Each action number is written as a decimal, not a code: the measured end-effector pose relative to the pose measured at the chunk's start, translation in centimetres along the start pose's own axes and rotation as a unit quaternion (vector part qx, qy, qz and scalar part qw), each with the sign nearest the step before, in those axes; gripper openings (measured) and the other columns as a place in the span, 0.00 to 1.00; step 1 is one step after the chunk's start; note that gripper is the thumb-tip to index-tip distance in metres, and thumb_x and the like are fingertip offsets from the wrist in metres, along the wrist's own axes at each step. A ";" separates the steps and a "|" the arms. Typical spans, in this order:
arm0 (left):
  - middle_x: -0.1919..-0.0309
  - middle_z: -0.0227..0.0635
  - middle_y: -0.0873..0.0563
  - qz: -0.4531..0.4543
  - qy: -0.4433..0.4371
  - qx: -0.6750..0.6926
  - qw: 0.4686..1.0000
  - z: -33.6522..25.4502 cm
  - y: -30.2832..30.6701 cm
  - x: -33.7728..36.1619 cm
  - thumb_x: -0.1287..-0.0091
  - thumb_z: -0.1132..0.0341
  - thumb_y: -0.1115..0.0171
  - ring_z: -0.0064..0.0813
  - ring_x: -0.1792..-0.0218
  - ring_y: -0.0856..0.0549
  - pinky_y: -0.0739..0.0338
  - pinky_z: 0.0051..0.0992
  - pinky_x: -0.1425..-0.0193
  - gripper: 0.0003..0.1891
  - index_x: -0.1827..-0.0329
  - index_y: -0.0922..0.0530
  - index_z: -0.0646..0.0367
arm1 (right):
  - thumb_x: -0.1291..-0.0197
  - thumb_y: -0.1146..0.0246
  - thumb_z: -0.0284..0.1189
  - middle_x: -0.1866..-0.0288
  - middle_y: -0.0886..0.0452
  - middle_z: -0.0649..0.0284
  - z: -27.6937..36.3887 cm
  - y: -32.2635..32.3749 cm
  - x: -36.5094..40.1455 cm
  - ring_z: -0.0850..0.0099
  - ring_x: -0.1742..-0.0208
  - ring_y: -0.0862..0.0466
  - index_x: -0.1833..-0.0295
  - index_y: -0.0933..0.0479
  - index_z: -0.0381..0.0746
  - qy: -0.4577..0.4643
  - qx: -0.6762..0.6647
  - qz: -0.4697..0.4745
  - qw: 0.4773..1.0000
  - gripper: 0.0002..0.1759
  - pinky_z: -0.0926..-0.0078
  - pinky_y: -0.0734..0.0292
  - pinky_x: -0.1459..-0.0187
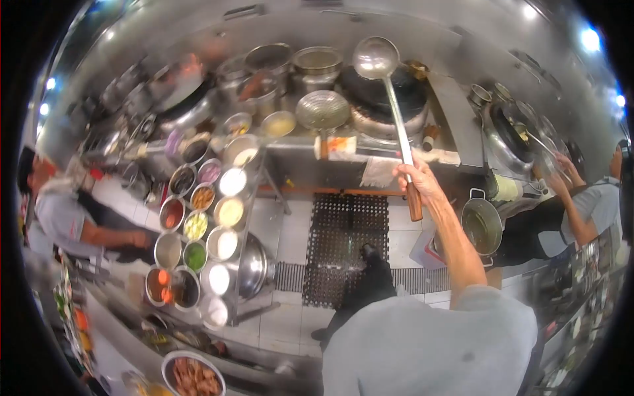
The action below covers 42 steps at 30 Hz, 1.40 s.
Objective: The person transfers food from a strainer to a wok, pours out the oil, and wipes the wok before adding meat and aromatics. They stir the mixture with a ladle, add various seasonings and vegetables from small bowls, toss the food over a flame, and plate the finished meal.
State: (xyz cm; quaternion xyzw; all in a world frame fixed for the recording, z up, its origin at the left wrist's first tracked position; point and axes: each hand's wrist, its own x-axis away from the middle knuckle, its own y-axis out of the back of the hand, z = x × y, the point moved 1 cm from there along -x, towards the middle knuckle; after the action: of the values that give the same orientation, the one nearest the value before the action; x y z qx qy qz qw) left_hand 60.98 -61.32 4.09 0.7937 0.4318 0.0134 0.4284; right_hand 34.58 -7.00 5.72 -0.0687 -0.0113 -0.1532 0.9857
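Observation:
My right hand [421, 181] is wrapped around the wooden handle of a long metal ladle [397, 112], held out in front of me. The ladle's round bowl [376, 57] is up at the far end, over or in front of a dark wok [385, 92] on the stove; the gap between them is hard to judge. Left of that wok lies a perforated metal strainer [323, 109]. A folded cloth [380, 171] hangs at the stove's front edge, close to my right hand. My left hand does not show.
To the left, a stand holds several metal containers of ingredients, among them chopped greens [195, 255] and white powder [232, 181]. A black rubber mat [348, 247] covers the floor. Co-workers stand at left [72, 211] and at right [581, 211], near a pot [481, 226].

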 end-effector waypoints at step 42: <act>0.80 0.32 0.20 0.248 -0.095 0.334 0.904 -61.6 -57.0 -1.7 0.49 0.73 0.42 0.20 0.80 0.25 0.31 0.24 0.75 0.06 0.71 0.20 0.66 | 0.47 0.44 0.22 0.49 0.23 0.48 -2.5 30.1 -28.9 0.58 0.46 0.23 0.39 0.33 0.37 0.007 0.473 -0.036 0.880 0.26 0.68 0.32 0.45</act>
State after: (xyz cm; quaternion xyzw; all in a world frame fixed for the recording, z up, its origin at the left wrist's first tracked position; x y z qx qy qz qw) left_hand -2.57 -6.47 4.26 0.9692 0.1574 -0.1016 0.1596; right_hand 16.16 29.73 -1.94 0.4077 -0.0782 -0.1651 0.8947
